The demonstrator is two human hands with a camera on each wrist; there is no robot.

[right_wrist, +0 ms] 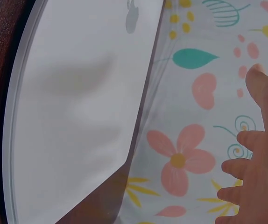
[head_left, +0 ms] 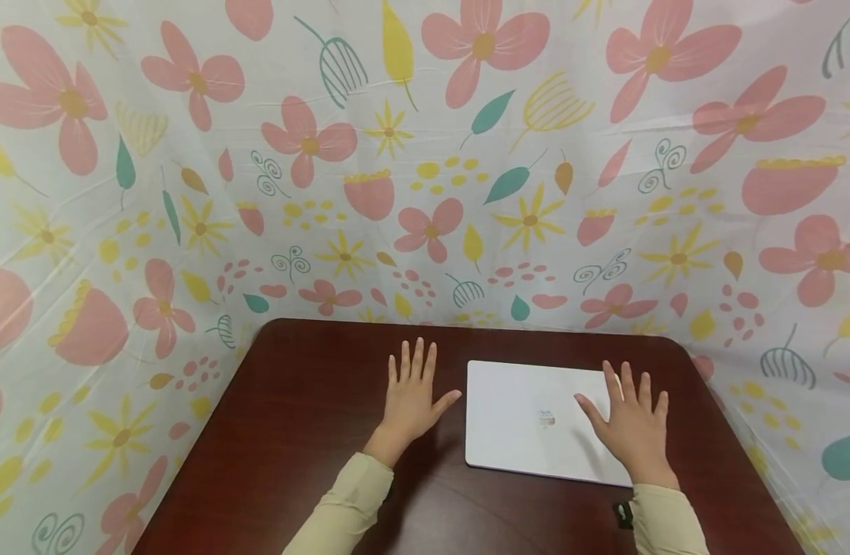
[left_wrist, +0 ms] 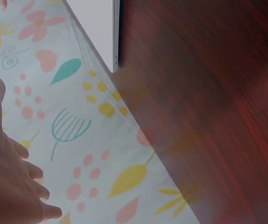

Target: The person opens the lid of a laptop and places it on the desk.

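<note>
Pale sleeves [head_left: 347, 501] are closest. My left hand [head_left: 409, 405] and right hand [head_left: 635, 432] are spread wide, empty. The closed laptop [head_left: 532, 424] sits on the bench [head_left: 293, 432] at my left hand's three o'clock. I think nothing's done yet; everything's left.

left sleeve [head_left: 343, 505]: pale beige, creased | right sleeve [head_left: 667, 520]: pale beige, plain

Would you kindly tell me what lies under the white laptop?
The white laptop lies on the brown table, whose surface shows around it. A dark strip, perhaps shadow, shows beneath its near edge; anything farther under is covered and cannot be seen.
</note>
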